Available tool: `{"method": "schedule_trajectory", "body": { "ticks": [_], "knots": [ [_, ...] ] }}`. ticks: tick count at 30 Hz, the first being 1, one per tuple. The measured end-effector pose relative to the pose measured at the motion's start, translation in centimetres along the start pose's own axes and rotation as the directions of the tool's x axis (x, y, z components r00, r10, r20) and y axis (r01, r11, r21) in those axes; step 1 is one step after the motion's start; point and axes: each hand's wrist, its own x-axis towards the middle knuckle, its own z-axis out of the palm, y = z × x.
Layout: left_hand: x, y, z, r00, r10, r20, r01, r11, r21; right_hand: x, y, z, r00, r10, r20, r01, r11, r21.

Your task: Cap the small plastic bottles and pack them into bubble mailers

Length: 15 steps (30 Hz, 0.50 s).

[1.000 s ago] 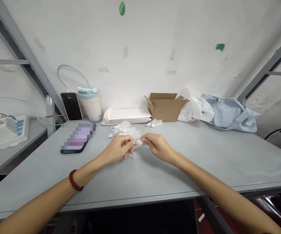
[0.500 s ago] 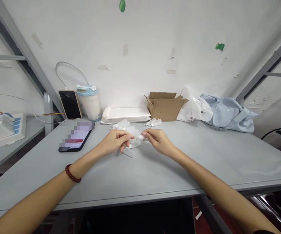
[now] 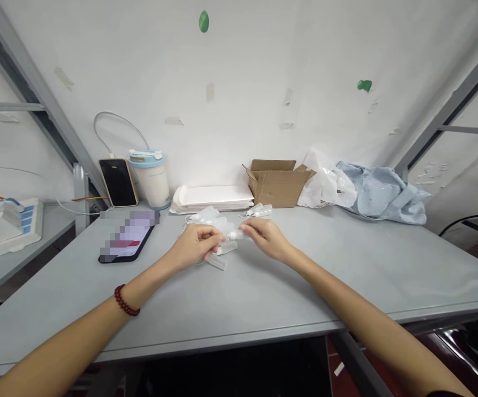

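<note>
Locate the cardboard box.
In the head view, the cardboard box stands right of centre near the back wall, between the white stack and plastic bag.

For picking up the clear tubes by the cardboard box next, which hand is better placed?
Probably the right hand: it is just in front of those tubes, while the left hand is farther off. The right seems to pinch another tube, though.

On my left wrist (image 3: pixel 147 281) I wear a dark red, bead-like bracelet (image 3: pixel 126 301); my fingers (image 3: pixel 213 241) are bare, and a black edge (image 3: pixel 444 393) shows on my right arm (image 3: pixel 371 298)
</note>
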Motion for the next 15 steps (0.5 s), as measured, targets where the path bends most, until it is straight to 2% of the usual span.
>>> {"method": "schedule_trajectory", "body": {
  "ticks": [3,5,6,10,15],
  "knots": [
    [0.4,-0.2,-1.1,0.966,0.041,-0.253,-0.070,0.992,-0.105,0.5,2.9,-1.0,0.991,0.047,-0.125,-0.061,0.991,-0.116],
    [0.7,-0.3,-2.1,0.930,0.045,-0.366,-0.104,0.984,-0.144,0.7,5.3,-1.7,0.984,0.083,-0.161,-0.124,0.956,-0.267],
    [0.8,-0.3,-2.6,0.918,0.038,-0.396,-0.106,0.983,-0.152,0.8,6.5,-2.0,0.985,0.102,-0.139,-0.145,0.925,-0.350],
    [1.3,-0.6,-3.6,0.909,-0.002,-0.417,-0.064,0.988,-0.144,0.6,9.8,-2.5,0.989,0.129,-0.075,-0.148,0.896,-0.419],
    [1.7,-1.6,-3.5,0.927,-0.025,-0.374,-0.012,0.995,-0.094,0.4,10.8,-2.1,0.994,0.108,0.005,-0.094,0.887,-0.452]
  ]
}}
